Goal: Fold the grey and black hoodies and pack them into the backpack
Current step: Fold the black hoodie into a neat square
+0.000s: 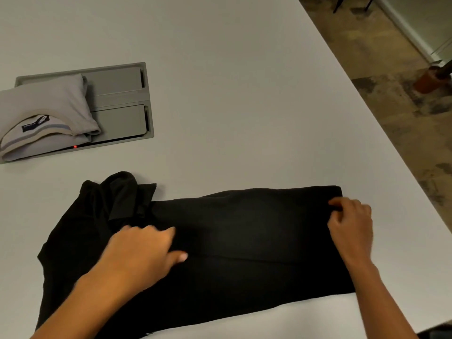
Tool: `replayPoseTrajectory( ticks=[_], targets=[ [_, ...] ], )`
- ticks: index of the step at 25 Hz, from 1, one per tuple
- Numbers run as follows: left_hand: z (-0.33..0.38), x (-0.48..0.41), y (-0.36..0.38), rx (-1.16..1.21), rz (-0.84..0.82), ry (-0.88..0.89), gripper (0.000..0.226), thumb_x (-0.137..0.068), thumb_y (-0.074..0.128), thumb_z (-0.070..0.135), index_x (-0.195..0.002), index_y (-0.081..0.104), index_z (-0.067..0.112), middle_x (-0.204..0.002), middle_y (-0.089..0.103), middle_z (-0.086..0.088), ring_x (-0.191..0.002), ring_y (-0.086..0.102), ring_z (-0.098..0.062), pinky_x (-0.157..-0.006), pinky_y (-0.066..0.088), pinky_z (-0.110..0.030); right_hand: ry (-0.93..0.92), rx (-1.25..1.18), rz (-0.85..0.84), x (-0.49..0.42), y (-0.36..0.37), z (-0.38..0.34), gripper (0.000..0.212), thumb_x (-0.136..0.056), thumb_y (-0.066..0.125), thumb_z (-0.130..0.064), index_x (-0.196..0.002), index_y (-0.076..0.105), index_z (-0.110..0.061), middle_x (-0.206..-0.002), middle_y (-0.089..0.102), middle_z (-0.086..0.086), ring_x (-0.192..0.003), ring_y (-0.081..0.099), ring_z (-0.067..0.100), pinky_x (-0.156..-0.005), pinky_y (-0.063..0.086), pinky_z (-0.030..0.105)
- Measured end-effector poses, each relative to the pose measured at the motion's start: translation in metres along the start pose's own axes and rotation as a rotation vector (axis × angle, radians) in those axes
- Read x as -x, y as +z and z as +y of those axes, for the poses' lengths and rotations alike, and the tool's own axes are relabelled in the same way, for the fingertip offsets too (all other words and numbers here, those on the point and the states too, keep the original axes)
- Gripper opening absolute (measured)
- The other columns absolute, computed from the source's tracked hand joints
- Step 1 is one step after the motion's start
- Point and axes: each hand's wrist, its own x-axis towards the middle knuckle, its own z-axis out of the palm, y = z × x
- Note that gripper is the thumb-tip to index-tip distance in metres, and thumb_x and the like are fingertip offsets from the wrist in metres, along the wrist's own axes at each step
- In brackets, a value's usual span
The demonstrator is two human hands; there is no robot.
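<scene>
The black hoodie (244, 241) lies flat across the near part of the white table (232, 94), folded into a long band, with its hood bunched at the left end. My left hand (144, 250) rests palm down on its left half, fingers together and pointing right. At the garment's far right edge my right hand (349, 226) pinches the cloth between thumb and fingers. The grey hoodie (46, 111) sits folded at the far left, neck label up. No backpack is in view.
A grey recessed cable box (122, 104) with two lids and a small red light is set into the table under the grey hoodie. The table's right edge runs diagonally; beyond it are a patterned floor and an orange-brown object (430, 79).
</scene>
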Motion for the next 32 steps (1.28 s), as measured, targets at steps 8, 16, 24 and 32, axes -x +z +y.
replayPoseTrajectory(
  ticks=[8,16,24,32],
  targets=[
    [0.019,-0.137,0.058,0.370,0.506,-0.059,0.042,-0.096,0.056,0.039,-0.132,0.056,0.020,-0.132,0.054,-0.007,-0.122,0.049,-0.028,-0.114,0.028,-0.051,0.397,0.061,0.129,-0.051,0.063,-0.006,0.036,-0.098,0.050,-0.035,-0.121,0.054,-0.007,-0.123,0.053,0.021,-0.118,0.040,0.039,-0.093,0.032,0.050],
    [-0.031,-0.081,0.091,0.381,0.976,-0.012,0.037,-0.093,0.050,0.019,-0.128,0.062,0.010,-0.136,0.054,-0.013,-0.130,0.048,-0.031,-0.118,0.025,-0.048,0.230,0.062,0.201,-0.047,0.070,-0.026,0.036,-0.094,0.056,-0.040,-0.124,0.051,-0.021,-0.139,0.040,0.012,-0.126,0.033,0.038,-0.100,0.026,0.053],
    [-0.085,-0.058,0.106,0.718,0.705,-0.627,0.063,-0.082,0.066,0.041,-0.137,0.048,0.016,-0.115,0.061,-0.008,-0.109,0.058,-0.033,-0.102,0.037,-0.050,-0.354,-0.222,-0.351,0.037,0.112,-0.234,0.042,-0.094,0.047,-0.057,-0.119,0.062,-0.025,-0.126,0.057,0.001,-0.122,0.038,0.023,-0.099,0.030,0.039],
    [-0.057,-0.001,0.122,1.495,1.028,-0.279,0.022,-0.085,0.056,0.011,-0.104,0.065,0.018,-0.090,0.065,0.002,-0.079,0.062,-0.013,-0.072,0.052,-0.031,-0.149,-0.865,-0.961,0.137,0.109,-0.343,0.032,-0.092,0.063,-0.037,-0.119,0.058,-0.022,-0.094,0.071,-0.005,-0.093,0.067,0.012,-0.082,0.053,0.026]
  ],
)
